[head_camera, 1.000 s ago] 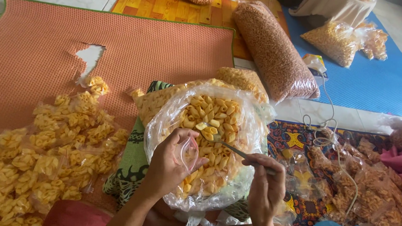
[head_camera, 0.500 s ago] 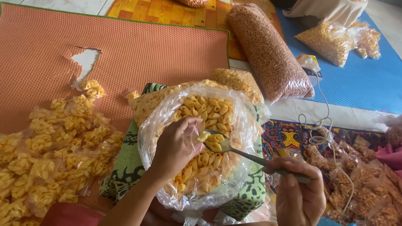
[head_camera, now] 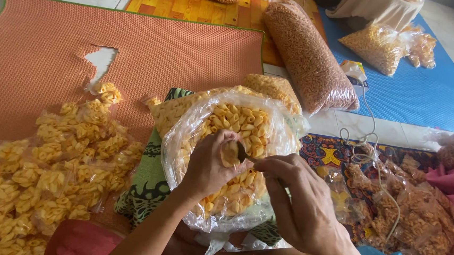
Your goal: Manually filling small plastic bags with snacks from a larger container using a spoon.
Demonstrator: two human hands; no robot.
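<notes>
Left hand [head_camera: 211,166] pinches a small bag's mouth, right hand [head_camera: 301,202] pinches a spoon [head_camera: 241,154] into it, both above the big snack bag [head_camera: 231,144]; snacks likely light, brittle, film slippery—hold at mouth; packets [head_camera: 48,168] left.

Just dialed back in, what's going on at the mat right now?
A person sits over a big open clear bag of yellow shell-shaped snacks. The left hand holds a small clear packet at the bag's mouth, while the right hand holds a spoon to it. A heap of small filled packets lies on the orange mat to the left. More large bags of snacks lie beyond.
</notes>
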